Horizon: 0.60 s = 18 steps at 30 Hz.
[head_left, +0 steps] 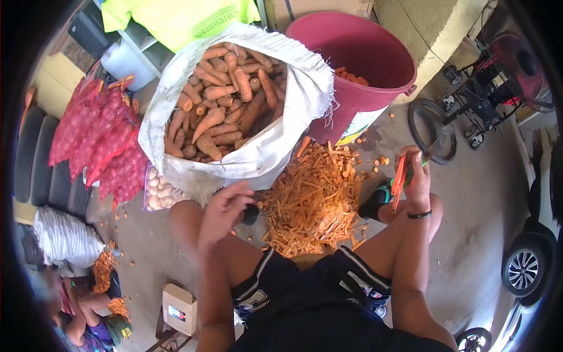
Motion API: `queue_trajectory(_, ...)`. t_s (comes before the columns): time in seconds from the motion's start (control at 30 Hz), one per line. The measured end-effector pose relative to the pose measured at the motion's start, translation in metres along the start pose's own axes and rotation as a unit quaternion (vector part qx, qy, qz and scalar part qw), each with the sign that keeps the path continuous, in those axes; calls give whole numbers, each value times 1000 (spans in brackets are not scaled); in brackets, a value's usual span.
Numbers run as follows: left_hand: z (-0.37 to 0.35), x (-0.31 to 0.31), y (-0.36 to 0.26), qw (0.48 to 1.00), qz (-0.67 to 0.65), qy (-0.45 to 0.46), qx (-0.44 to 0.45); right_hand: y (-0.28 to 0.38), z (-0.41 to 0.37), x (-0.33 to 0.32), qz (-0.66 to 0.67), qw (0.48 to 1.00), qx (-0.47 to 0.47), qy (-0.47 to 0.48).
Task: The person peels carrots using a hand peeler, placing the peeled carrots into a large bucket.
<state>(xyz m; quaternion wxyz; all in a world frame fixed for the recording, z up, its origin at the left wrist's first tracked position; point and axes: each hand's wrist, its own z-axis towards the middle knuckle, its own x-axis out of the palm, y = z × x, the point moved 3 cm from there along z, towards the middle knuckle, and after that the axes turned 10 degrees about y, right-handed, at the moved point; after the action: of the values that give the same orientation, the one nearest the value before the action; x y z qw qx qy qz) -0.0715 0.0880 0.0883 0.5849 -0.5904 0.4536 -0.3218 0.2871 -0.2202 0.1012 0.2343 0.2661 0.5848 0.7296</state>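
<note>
Carrots (219, 92), seemingly unpeeled, are held in a white sack (161, 105) at the upper middle-left of the frame, above the left hand (226, 205) and well up and left of the right hand (416, 185), so the left is nearer. Most are laid at mixed angles, but by the sack's lower rim one carrot (209, 146) is seen with its long axis slanted from upper left to lower right, its tip pointed down toward the left hand. In that blurred hand, its fingers loosely bent, nothing is seen to be grasped; in the right, an orange elongated object (399, 179) is gripped, its long axis run nearly up and down the frame; what it is cannot be told for certain. At the centre, a heap of peelings (311, 199) is spread over the concrete floor (463, 234), below a maroon bin (334, 108). Red mesh bags (99, 129) are piled at the upper left, and another person (76, 305) is partly seen at the lower left.
</note>
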Motion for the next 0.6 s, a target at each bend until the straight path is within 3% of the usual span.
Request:
queue_trajectory(0.1,-22,-43,-35,975,-92,-166,119,1,-1,-5,14,1000,-3,-8)
queue_trajectory(0.17,-49,-76,-71,918,-196,-249,240,2,-2,-7,12,1000,-7,-28)
queue_trajectory(0.23,-68,-98,-109,900,-151,-238,334,-2,-2,-10,-2,999,-11,-41)
queue_trajectory(0.33,-91,-122,-139,883,-61,-290,363,-2,-1,-9,22,999,-9,-35)
queue_trajectory(0.6,-130,-157,-152,837,-64,-378,392,2,-1,-7,43,999,-5,-31)
